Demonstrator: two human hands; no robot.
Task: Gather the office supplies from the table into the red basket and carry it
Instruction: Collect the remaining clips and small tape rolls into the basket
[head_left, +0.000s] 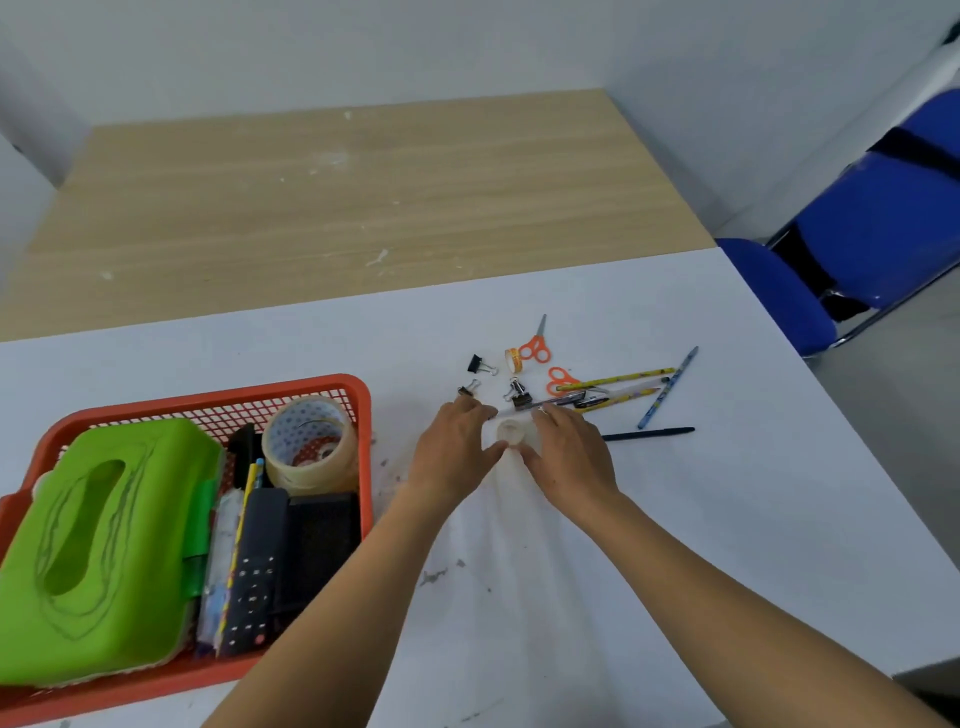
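Red basket (364, 415) sits at the left of the white table (727, 519). Inside it: 1 green tissue box (104, 545) filling its left half, 1 big tape roll (311, 447) in its far right corner, 1 remote (257, 561) and 1 black box (322, 535) along its right wall; the count of thin sticks beside the remote is unclear. Just right of the basket, left hand (457, 447) and right hand (566, 457) meet over 1 small clear tape roll (511, 432), which rests on the table. Each hand's thumb and forefinger curl narrowly round the roll from its own side, with the remaining fingers bent loosely. Right of the basket and beyond the hands lie 3 binder clips: one (469, 388) at the left fingertips, one (480, 364) further back and one (519, 395) by the right fingertips. Further right of the basket: 1 small patterned tape roll (513, 359) touching 1 of the 2 orange scissors (537, 345), with the second pair (561, 381) nearer the hands. Then a crossed heap including 1 yellow pencil (615, 379); total in the heap cannot be counted. 1 blue pen (667, 387) and 1 dark pen (649, 434) lie furthest from the basket. Off the table's far right: blue chairs (831, 234), number unclear.
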